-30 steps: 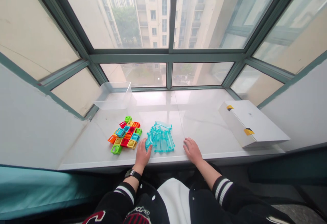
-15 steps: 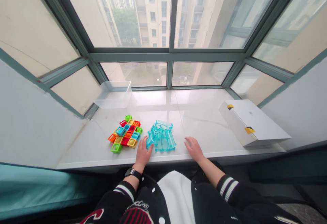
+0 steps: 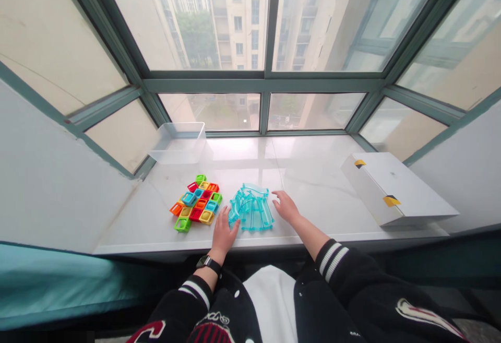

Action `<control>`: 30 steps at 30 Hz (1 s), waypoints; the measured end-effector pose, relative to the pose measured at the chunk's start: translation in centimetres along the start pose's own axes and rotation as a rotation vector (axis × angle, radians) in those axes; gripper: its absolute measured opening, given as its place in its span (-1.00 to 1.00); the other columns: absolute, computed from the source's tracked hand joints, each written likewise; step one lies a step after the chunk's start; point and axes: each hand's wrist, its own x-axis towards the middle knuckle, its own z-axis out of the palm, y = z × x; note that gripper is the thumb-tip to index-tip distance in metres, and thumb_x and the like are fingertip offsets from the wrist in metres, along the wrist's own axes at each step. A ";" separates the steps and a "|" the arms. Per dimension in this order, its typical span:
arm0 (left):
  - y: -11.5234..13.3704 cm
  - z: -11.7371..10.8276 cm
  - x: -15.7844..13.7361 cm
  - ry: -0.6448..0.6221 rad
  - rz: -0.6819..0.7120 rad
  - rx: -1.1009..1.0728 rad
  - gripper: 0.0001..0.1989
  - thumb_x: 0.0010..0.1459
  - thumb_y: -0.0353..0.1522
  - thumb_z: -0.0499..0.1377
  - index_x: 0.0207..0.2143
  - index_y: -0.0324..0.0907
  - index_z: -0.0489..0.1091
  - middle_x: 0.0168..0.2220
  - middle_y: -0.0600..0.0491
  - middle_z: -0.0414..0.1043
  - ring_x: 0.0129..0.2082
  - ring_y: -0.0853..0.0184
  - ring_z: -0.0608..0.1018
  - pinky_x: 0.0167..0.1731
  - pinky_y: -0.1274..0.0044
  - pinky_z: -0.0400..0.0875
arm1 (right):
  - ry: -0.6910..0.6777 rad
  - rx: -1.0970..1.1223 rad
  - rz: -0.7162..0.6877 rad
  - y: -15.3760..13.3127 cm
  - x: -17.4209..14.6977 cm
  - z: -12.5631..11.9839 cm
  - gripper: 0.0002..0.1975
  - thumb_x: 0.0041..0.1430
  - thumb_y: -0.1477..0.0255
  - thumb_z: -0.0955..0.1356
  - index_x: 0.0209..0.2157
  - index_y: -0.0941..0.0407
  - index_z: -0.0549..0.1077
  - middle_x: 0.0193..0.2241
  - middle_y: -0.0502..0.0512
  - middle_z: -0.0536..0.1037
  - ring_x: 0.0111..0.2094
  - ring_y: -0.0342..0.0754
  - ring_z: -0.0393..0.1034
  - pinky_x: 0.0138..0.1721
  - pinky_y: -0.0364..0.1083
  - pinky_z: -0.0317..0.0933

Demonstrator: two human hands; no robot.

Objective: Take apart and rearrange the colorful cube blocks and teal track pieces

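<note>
A loose heap of translucent turquoise plastic track pieces [image 3: 254,210], some curved, lies on the white sill in front of me. My left hand [image 3: 225,231] rests at the heap's left edge, fingers apart; whether it touches the nearest piece I cannot tell. On the heap's right side, my right hand [image 3: 285,206] hovers close to the pieces with its fingers spread and nothing in them. Left of my left hand sits a flat cluster of colourful plastic blocks [image 3: 201,203] in red, yellow, blue, green and orange.
A clear plastic bin [image 3: 178,147] stands at the back left by the window frame. On the right is a white box [image 3: 403,189] with yellow-and-black tabs. The white sill [image 3: 313,170] ends at a front edge just before my body.
My right hand has moved forward and left, closer to the turquoise pieces. My left hand stays by the heap. The whole view has shifted slightly.
</note>
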 end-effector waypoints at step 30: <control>0.1 0.4 -0.1 0.004 0.026 0.075 -0.23 0.30 0.02 0.22 0.38 -0.20 0.15 0.29 -0.30 0.35 0.32 -0.11 0.40 0.27 0.05 0.35 | 0.033 0.444 0.330 1.0 4.8 0.3 -0.56 0.03 0.45 0.55 -0.01 0.05 0.56 -0.09 0.07 0.60 -0.19 -0.05 0.55 0.07 0.02 0.41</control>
